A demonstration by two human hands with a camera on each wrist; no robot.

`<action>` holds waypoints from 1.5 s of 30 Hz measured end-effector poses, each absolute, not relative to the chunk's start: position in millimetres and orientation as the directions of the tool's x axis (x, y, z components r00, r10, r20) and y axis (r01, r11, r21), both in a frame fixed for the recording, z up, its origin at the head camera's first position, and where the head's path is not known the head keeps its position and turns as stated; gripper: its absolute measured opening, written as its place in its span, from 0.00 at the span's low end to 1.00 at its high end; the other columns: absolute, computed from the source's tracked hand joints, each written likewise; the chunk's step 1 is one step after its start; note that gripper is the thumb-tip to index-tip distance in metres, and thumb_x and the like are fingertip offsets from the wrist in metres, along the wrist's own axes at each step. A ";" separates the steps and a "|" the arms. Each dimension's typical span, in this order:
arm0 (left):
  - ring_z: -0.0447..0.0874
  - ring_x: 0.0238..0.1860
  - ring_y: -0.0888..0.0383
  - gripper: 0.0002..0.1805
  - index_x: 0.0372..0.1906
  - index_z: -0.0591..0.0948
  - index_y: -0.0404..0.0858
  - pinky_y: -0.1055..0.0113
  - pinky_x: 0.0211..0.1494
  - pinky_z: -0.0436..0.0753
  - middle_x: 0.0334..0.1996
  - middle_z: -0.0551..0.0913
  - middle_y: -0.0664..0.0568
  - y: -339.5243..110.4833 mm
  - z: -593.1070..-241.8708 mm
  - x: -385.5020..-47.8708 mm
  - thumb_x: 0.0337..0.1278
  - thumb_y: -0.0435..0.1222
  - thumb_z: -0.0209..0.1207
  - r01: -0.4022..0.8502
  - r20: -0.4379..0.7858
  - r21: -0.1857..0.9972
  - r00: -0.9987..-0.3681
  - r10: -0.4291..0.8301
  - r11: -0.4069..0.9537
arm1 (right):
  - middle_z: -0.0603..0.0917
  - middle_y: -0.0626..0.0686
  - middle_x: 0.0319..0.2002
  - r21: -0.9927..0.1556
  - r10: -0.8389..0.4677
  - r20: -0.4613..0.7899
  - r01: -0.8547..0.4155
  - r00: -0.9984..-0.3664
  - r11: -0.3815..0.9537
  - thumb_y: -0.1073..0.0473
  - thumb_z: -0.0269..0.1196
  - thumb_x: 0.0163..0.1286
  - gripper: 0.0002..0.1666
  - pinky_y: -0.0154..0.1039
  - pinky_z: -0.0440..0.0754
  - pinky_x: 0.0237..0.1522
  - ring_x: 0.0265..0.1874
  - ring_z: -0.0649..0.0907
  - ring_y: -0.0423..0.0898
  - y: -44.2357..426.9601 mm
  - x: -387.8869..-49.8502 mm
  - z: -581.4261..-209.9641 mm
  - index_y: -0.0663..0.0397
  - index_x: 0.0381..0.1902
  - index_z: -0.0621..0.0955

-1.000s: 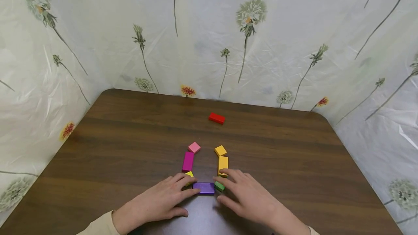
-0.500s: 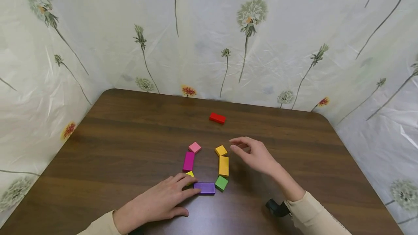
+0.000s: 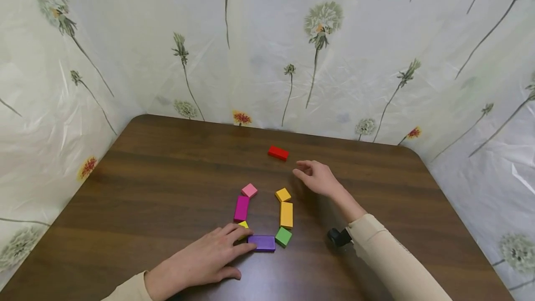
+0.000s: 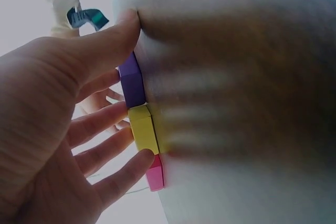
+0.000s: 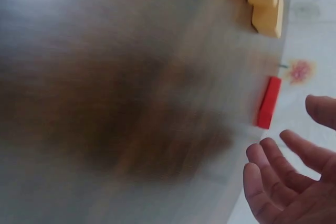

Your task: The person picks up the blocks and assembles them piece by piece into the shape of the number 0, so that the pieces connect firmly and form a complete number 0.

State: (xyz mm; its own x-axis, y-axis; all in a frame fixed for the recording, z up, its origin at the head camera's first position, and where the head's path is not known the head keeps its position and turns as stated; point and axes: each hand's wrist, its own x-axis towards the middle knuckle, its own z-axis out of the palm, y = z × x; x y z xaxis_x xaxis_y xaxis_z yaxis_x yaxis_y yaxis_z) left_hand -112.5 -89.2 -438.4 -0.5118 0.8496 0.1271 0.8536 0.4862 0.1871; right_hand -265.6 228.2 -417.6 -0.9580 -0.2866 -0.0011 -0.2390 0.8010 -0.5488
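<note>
My left hand (image 3: 209,255) rests with spread fingers on a purple block (image 3: 264,244) and a yellow block (image 3: 243,227), which it partly covers. In the left wrist view its fingertips touch the purple block (image 4: 132,82), the yellow block (image 4: 143,129) and the edge by a magenta block (image 4: 155,176). My right hand (image 3: 318,178) hovers over the table with loosely bent fingers and holds nothing. Just left of it and farther back lies a red block (image 3: 277,153). The right wrist view shows that red block (image 5: 269,103) apart from the fingers.
A magenta block (image 3: 241,208) and a pink block (image 3: 249,190) run up the left side. Opposite stand a green block (image 3: 283,237), a long orange block (image 3: 286,215) and a small orange block (image 3: 283,194). A flowered curtain (image 3: 259,59) borders the wooden table (image 3: 167,175).
My right hand has lifted off the green and orange blocks and moved away toward the red block, uncovering them. My left hand has stayed in place.
</note>
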 end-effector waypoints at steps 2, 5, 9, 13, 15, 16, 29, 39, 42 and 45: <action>0.69 0.61 0.52 0.33 0.65 0.75 0.46 0.56 0.58 0.76 0.64 0.70 0.49 -89.4 -438.8 -112.0 0.57 0.53 0.65 0.852 0.125 0.188 -0.514 0.849 0.488 | 0.82 0.59 0.53 -0.548 -0.275 -0.014 -0.222 -0.961 0.807 0.49 0.58 0.74 0.28 0.51 0.78 0.48 0.47 0.80 0.54 226.6 -273.0 -418.8 0.61 0.64 0.75; 0.69 0.61 0.52 0.33 0.65 0.75 0.46 0.57 0.59 0.76 0.65 0.70 0.49 -90.0 -438.5 -111.5 0.57 0.53 0.65 0.850 0.119 0.190 -0.517 0.848 0.491 | 0.81 0.60 0.54 -0.552 -0.257 -0.031 -0.198 -0.966 0.810 0.49 0.57 0.74 0.28 0.52 0.77 0.51 0.50 0.80 0.56 223.5 -283.0 -420.4 0.62 0.64 0.75; 0.68 0.62 0.52 0.33 0.66 0.75 0.47 0.56 0.59 0.76 0.65 0.69 0.49 -89.9 -437.0 -112.0 0.57 0.53 0.65 0.841 0.099 0.205 -0.527 0.844 0.501 | 0.81 0.62 0.54 -0.560 -0.245 -0.033 -0.185 -0.969 0.807 0.51 0.57 0.74 0.28 0.53 0.77 0.52 0.51 0.79 0.57 219.3 -296.3 -423.1 0.64 0.64 0.74; 0.68 0.62 0.52 0.33 0.66 0.75 0.46 0.56 0.58 0.76 0.65 0.69 0.49 -89.0 -436.5 -112.4 0.57 0.53 0.65 0.844 0.110 0.201 -0.523 0.845 0.497 | 0.79 0.64 0.56 -0.550 -0.232 -0.045 -0.170 -0.972 0.817 0.50 0.57 0.74 0.29 0.53 0.77 0.54 0.53 0.79 0.58 215.5 -307.9 -426.2 0.65 0.65 0.72; 0.68 0.62 0.52 0.33 0.65 0.75 0.46 0.56 0.58 0.76 0.65 0.70 0.49 -88.7 -436.8 -112.3 0.56 0.53 0.66 0.850 0.126 0.190 -0.518 0.846 0.492 | 0.78 0.65 0.57 -0.541 -0.230 -0.053 -0.166 -0.972 0.825 0.50 0.56 0.75 0.30 0.54 0.75 0.56 0.55 0.78 0.59 213.6 -313.2 -426.8 0.65 0.66 0.71; 0.68 0.62 0.52 0.33 0.65 0.75 0.46 0.56 0.58 0.76 0.65 0.70 0.49 -88.9 -437.0 -112.3 0.56 0.53 0.66 0.852 0.134 0.184 -0.516 0.846 0.490 | 0.78 0.65 0.58 -0.541 -0.229 -0.054 -0.164 -0.972 0.825 0.50 0.56 0.75 0.31 0.54 0.74 0.56 0.56 0.77 0.59 212.3 -315.8 -427.2 0.65 0.66 0.71; 0.67 0.63 0.52 0.33 0.66 0.74 0.47 0.55 0.59 0.75 0.66 0.69 0.50 -89.0 -437.6 -112.8 0.57 0.53 0.65 0.843 0.105 0.191 -0.528 0.843 0.504 | 0.77 0.67 0.59 -0.497 -0.215 -0.064 -0.156 -0.975 0.854 0.51 0.56 0.75 0.30 0.56 0.72 0.59 0.58 0.75 0.62 202.6 -338.1 -427.2 0.65 0.67 0.71; 0.67 0.63 0.52 0.33 0.65 0.75 0.46 0.56 0.58 0.75 0.65 0.70 0.49 -87.9 -437.1 -111.9 0.56 0.52 0.66 0.852 0.133 0.178 -0.516 0.846 0.492 | 0.77 0.64 0.57 -0.443 -0.208 -0.027 -0.175 -0.978 0.879 0.51 0.58 0.73 0.26 0.55 0.71 0.58 0.58 0.73 0.60 196.6 -342.7 -432.0 0.62 0.62 0.77; 0.67 0.63 0.52 0.33 0.65 0.75 0.46 0.57 0.59 0.75 0.65 0.70 0.49 -88.0 -437.3 -112.1 0.56 0.52 0.66 0.855 0.143 0.171 -0.513 0.846 0.490 | 0.78 0.64 0.56 -0.440 -0.201 -0.020 -0.172 -0.979 0.881 0.51 0.59 0.73 0.25 0.55 0.71 0.57 0.56 0.74 0.60 195.4 -342.7 -432.0 0.61 0.60 0.79; 0.68 0.63 0.52 0.33 0.65 0.75 0.46 0.57 0.59 0.75 0.64 0.70 0.48 -88.5 -437.5 -112.2 0.56 0.52 0.67 0.857 0.150 0.166 -0.511 0.846 0.488 | 0.79 0.63 0.53 -0.440 -0.198 -0.018 -0.170 -0.980 0.882 0.51 0.60 0.72 0.24 0.54 0.72 0.56 0.54 0.75 0.59 194.3 -342.0 -431.9 0.61 0.59 0.79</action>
State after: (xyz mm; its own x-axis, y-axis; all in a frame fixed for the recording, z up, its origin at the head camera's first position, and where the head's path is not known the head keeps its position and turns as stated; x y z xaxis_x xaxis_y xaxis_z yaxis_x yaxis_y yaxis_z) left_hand -112.2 -88.5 -437.5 -0.5112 0.8462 0.1505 0.8568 0.4881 0.1662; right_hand -342.0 194.3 -431.9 -0.9801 -0.1976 -0.0178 -0.1698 0.8820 -0.4397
